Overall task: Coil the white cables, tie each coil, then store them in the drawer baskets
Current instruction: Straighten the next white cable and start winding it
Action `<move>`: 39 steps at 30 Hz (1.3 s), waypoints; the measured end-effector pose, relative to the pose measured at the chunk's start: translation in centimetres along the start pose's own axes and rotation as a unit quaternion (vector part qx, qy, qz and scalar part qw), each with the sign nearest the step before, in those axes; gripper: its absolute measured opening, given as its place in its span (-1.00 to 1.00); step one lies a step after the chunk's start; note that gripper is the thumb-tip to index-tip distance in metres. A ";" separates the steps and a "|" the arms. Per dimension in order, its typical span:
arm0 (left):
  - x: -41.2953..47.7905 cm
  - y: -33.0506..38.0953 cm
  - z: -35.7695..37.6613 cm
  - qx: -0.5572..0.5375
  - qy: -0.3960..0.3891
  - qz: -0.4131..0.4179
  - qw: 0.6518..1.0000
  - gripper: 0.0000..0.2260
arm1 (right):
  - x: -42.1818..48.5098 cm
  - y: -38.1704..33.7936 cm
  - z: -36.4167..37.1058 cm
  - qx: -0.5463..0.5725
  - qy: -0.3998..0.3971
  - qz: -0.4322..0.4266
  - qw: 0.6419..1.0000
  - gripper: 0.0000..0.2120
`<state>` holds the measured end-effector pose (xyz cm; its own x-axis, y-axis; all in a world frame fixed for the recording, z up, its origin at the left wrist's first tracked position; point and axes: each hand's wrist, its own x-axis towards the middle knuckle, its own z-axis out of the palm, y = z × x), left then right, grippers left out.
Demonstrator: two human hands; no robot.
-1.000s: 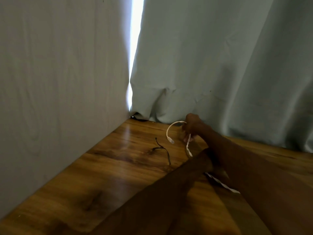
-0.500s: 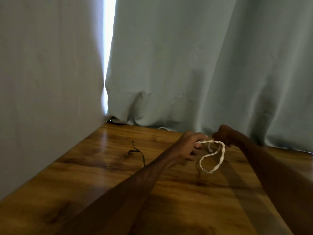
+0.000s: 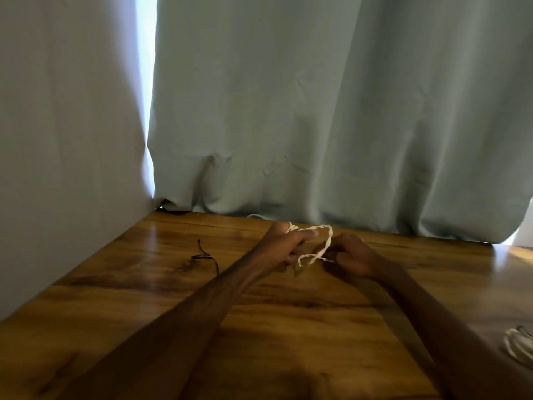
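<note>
We hold the white cable [image 3: 326, 244] just above the table [image 3: 173, 298]. Our left hand [image 3: 281, 249] pinches 1 side of its loop and our right hand [image 3: 350, 256] the other. It seems light, limp and springy, best gripped where the strands cross.

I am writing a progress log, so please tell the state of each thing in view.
white cable: looped, held between both hands.
left hand: grips the loop.
right hand: pinches the loop.
dark cord: lying loose on the wooden table.
second white cable: bundled, lying at the frame's right edge.
</note>
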<state>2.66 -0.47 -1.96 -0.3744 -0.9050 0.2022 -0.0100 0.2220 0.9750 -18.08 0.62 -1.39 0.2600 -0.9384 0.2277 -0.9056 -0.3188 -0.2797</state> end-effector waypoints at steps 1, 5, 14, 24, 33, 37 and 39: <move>0.0 -0.1 -0.1 -0.003 0.002 -0.011 1.000 -0.73 | 0.0 -0.1 -0.1 0.015 0.001 0.009 1.000 -0.73; 0.0 0.0 -0.5 -0.001 0.045 -0.046 0.998 -0.72 | -1.1 -1.1 0.0 0.026 -0.034 0.020 0.999 -0.83; 0.1 -0.1 -1.0 0.023 0.058 -0.063 0.996 -0.64 | -2.0 -4.0 0.3 0.104 0.114 -0.093 0.984 -0.44; -0.2 -0.3 0.4 0.087 -0.049 -0.057 0.993 -0.73 | -2.1 -4.6 -0.5 0.226 0.213 -0.075 0.948 -0.70; -0.2 1.5 1.1 0.001 -0.298 -0.219 0.929 -0.53 | -2.7 -2.9 -4.8 0.463 0.342 -0.044 0.817 -0.46; -0.5 3.5 1.1 -0.117 -0.449 -0.195 0.864 -0.59 | -2.3 -1.7 -4.2 0.393 0.317 -0.048 0.862 -0.49; -0.8 4.2 1.1 -0.152 -0.460 -0.174 0.857 -0.63 | -2.2 -0.8 -2.9 0.302 0.293 -0.049 0.906 -0.52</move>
<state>1.88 1.59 1.90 -0.9721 -0.1963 -0.1285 -0.0807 -0.2345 0.9688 -18.89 3.34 1.02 -0.0541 -0.7257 0.6859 -0.4937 -0.5776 -0.6501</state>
